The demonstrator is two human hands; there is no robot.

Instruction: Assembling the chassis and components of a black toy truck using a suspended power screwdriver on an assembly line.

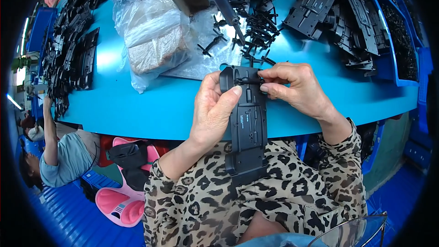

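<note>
A long black molded plastic panel (248,123) tilts over the table's front edge, its lower end above my lap. My left hand (215,105) grips the panel's upper left side, the thumb lying on its face. Across the panel's upper end sits a small black plastic rod-like part (249,81). My right hand (295,87) pinches at the right end of that small part, thumb and forefinger closed at the panel's edge. Beyond my hands, several loose small black parts (260,32) of a similar look lie heaped on a clear plastic sheet.
A plastic-wrapped block (157,48) lies left of centre on the blue table (123,110). Black panels (315,7) are piled at the far right, beside a blue crate (402,64). More panels (75,41) line the left. A metal arm (219,0) overhangs the middle. Another person (64,155) sits at left.
</note>
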